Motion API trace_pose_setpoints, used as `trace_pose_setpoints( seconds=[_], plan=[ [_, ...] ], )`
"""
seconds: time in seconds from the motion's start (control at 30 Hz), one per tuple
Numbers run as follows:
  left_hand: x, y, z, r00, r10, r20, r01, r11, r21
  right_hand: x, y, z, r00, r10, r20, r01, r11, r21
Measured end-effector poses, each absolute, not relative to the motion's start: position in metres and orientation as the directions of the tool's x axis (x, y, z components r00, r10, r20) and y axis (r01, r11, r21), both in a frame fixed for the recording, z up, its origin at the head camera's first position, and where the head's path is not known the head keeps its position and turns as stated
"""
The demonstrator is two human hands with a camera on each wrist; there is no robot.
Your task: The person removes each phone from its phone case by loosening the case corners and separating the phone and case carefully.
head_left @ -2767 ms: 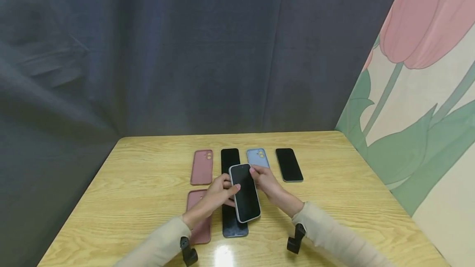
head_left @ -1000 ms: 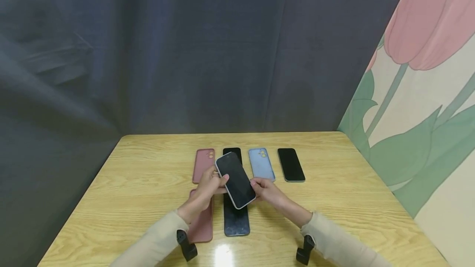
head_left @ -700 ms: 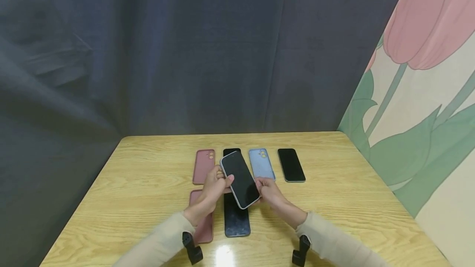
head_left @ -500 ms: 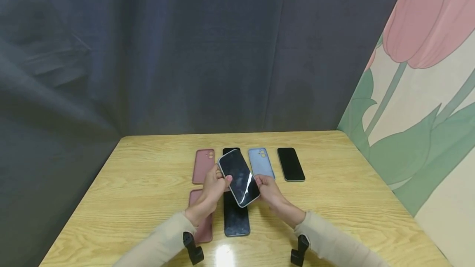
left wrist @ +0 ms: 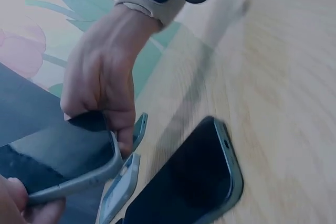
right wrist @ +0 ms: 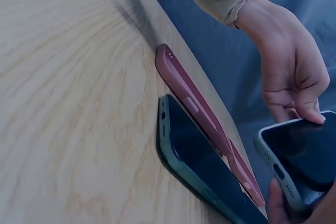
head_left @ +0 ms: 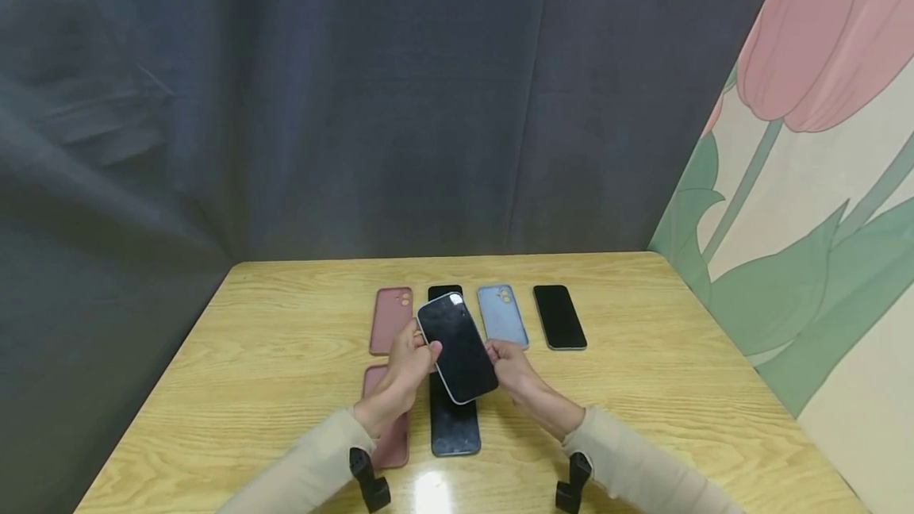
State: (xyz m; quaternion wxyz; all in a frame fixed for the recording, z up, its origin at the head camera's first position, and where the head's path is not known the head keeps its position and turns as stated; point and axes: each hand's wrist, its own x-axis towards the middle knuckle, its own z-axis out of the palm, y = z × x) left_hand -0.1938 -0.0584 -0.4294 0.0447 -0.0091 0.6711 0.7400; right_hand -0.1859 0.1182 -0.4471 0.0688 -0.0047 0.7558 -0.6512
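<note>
A phone with a dark screen (head_left: pixel 457 351), rimmed by a pale case, is held above the table, tilted with its top toward the left. My left hand (head_left: pixel 405 363) grips its left edge, thumb over the screen side. My right hand (head_left: pixel 517 370) pinches the lower right edge, fingers curled; in the left wrist view its fingertips reach the corner of the pale case (left wrist: pixel 84 182). How fully the phone sits in the case, I cannot tell. Beneath it, a dark phone (head_left: pixel 455 428) lies on the table, and another dark phone (head_left: pixel 444 290) shows behind, mostly covered.
Left of the phones lie two pink phone cases, one farther back (head_left: pixel 390 322) and one nearer (head_left: pixel 393 439), partly under my left arm. A light blue phone case (head_left: pixel 503 316) and another dark phone (head_left: pixel 560 317) lie at the back right of the wooden table (head_left: pixel 657 403).
Since the oldest frame, the held phone has turned with its top leftward, and my right hand has slid from its upper right edge to the lower right. Lately only its tilt and screen glare changed slightly.
</note>
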Motion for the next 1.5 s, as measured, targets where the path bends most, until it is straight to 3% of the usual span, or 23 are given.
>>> trace_pose_setpoints(
  seconds=[0.2,0.43,0.7,1.07,1.5],
  plan=[
    [-0.197,-0.067,-0.430,-0.996,0.076,-0.055,-0.061,-0.087,0.994,-0.192,0.133,-0.444,-0.956,-0.267,-0.123,0.099,0.101,-0.990],
    [-0.198,-0.071,-0.437,-0.994,0.078,-0.080,-0.084,-0.050,0.995,-0.197,0.144,-0.444,-0.904,-0.412,-0.112,0.042,0.177,-0.983],
    [-0.194,-0.070,-0.436,-0.989,0.100,-0.111,-0.115,-0.034,0.993,-0.197,0.139,-0.437,-0.967,-0.237,0.088,-0.144,0.230,-0.962],
    [-0.193,-0.067,-0.438,-0.987,0.128,-0.095,-0.103,-0.049,0.994,-0.196,0.135,-0.434,-0.969,-0.237,0.065,-0.120,0.223,-0.967],
    [-0.194,-0.066,-0.442,-0.988,0.109,-0.110,-0.117,-0.062,0.991,-0.197,0.132,-0.440,-0.967,-0.163,0.195,-0.243,0.367,-0.898]
  ],
)
